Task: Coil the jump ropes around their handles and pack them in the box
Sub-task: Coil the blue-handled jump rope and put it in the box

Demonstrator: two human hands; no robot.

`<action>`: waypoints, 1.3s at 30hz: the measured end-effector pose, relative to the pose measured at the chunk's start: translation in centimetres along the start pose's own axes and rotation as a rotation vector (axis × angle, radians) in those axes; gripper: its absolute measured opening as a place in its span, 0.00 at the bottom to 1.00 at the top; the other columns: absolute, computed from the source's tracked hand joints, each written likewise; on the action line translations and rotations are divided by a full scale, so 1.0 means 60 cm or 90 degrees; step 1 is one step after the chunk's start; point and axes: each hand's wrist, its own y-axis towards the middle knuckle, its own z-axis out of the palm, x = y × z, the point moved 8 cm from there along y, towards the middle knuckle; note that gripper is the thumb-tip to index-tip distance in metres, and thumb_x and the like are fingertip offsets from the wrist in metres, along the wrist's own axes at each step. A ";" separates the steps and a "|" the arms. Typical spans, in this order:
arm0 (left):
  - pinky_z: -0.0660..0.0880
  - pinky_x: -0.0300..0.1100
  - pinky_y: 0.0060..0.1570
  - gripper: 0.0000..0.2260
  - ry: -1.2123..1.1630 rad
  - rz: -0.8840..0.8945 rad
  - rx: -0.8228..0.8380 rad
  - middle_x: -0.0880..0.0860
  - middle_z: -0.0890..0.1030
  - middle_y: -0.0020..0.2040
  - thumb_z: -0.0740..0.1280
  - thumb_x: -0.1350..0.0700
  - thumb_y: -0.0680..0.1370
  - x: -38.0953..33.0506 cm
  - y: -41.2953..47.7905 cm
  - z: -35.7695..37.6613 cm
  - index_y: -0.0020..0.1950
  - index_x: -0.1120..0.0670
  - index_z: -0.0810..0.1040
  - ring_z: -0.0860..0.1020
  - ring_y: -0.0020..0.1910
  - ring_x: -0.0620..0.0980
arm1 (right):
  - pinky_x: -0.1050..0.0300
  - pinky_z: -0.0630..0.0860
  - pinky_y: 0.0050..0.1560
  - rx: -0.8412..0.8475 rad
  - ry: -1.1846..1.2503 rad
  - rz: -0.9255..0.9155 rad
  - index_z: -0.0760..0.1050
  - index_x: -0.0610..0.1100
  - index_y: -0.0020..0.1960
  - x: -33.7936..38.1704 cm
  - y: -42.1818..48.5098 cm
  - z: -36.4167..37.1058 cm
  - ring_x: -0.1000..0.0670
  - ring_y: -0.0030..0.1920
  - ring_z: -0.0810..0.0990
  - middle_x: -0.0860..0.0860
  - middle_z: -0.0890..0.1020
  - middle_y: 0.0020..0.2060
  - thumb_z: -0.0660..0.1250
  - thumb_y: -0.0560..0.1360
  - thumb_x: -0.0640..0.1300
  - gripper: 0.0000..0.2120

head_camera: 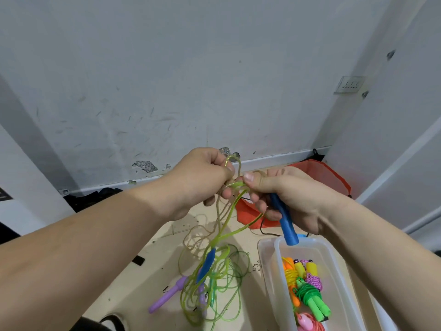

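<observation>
With left hand (202, 185) pinching the tangled yellow-green rope (216, 240) and right hand (288, 194) gripping the blue handle (285, 220), tease loops apart gently.

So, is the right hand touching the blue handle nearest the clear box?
Touching. The head view shows the right hand gripping the blue handle, curled round its upper part, its lower end sticking out below the hand.

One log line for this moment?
left hand pinches tangled green rope | right hand grips blue handle | box holds coiled ropes
</observation>
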 end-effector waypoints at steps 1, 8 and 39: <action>0.65 0.40 0.25 0.07 -0.004 -0.011 0.014 0.57 0.81 0.33 0.67 0.54 0.81 0.002 0.001 0.002 0.48 0.57 0.78 0.75 0.33 0.54 | 0.60 0.61 0.25 -0.010 -0.029 -0.013 0.74 0.36 0.45 -0.001 0.000 -0.001 0.49 0.27 0.70 0.43 0.76 0.31 0.73 0.77 0.49 0.16; 0.66 0.37 0.25 0.12 0.029 -0.049 0.061 0.57 0.79 0.29 0.69 0.49 0.81 0.011 -0.006 0.013 0.42 0.54 0.77 0.67 0.22 0.51 | 0.60 0.66 0.26 -0.138 -0.251 -0.078 0.73 0.41 0.35 0.012 -0.001 -0.031 0.46 0.23 0.71 0.43 0.79 0.25 0.72 0.78 0.38 0.14; 0.66 0.31 0.24 0.08 0.059 0.134 -0.014 0.55 0.85 0.39 0.66 0.52 0.83 -0.047 -0.025 -0.006 0.48 0.52 0.83 0.76 0.27 0.44 | 0.60 0.60 0.22 -0.088 0.162 0.022 0.80 0.36 0.58 -0.011 0.003 -0.007 0.52 0.26 0.65 0.41 0.84 0.47 0.66 0.80 0.48 0.15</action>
